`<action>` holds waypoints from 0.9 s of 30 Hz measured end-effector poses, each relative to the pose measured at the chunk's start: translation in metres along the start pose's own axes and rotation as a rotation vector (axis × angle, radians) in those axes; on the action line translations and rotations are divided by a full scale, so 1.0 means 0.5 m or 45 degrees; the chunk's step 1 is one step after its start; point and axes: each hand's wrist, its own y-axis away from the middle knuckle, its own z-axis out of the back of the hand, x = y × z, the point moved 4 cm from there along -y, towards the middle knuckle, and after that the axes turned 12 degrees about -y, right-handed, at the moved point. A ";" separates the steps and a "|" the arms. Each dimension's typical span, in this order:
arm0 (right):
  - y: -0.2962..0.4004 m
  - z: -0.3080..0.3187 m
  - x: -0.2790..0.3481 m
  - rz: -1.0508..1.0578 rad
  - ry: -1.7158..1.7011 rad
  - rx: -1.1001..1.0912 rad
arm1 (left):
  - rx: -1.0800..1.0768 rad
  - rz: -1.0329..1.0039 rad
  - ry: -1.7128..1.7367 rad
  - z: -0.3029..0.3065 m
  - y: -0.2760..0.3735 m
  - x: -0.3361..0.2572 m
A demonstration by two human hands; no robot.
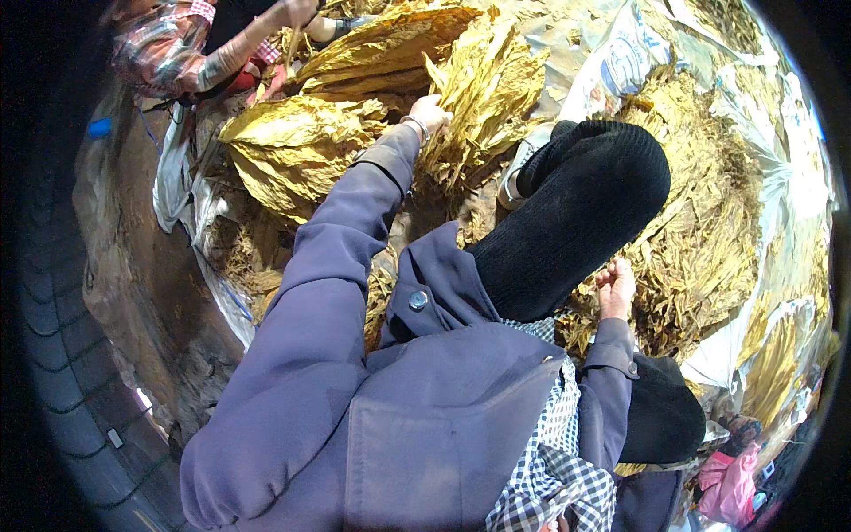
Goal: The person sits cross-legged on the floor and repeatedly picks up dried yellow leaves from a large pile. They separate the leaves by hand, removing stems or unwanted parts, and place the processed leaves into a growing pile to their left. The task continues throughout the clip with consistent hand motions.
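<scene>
My left hand (432, 117), with a bracelet at the wrist, reaches forward and grips the near edge of a bundle of dried yellow tobacco leaves (490, 86). Another fanned tobacco bundle (302, 146) lies left of that hand, and a larger, longer bundle (392, 50) lies beyond it. My right hand (617, 286) is beside my black-trousered knee, close to a broad heap of loose tobacco leaves (698, 239). Its fingers are curled; whether anything is held between them is unclear.
A co-worker's plaid sleeve (163, 56) and forearm reach in at the top left. White plastic sacking (625, 63) with printing borders the heap. Another person in pink (728, 482) is at the lower right. Brown sheeting (153, 266) slopes along the left.
</scene>
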 end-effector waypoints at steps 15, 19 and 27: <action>-0.023 0.002 -0.042 0.079 0.279 0.004 | -0.011 -0.254 -0.622 0.056 -0.036 0.039; -0.008 0.000 -0.038 0.087 0.381 -0.040 | -0.194 -0.220 -0.777 0.040 0.015 -0.041; 0.006 -0.014 -0.038 0.143 0.398 -0.015 | -0.551 -0.477 -1.035 -0.028 -0.059 -0.108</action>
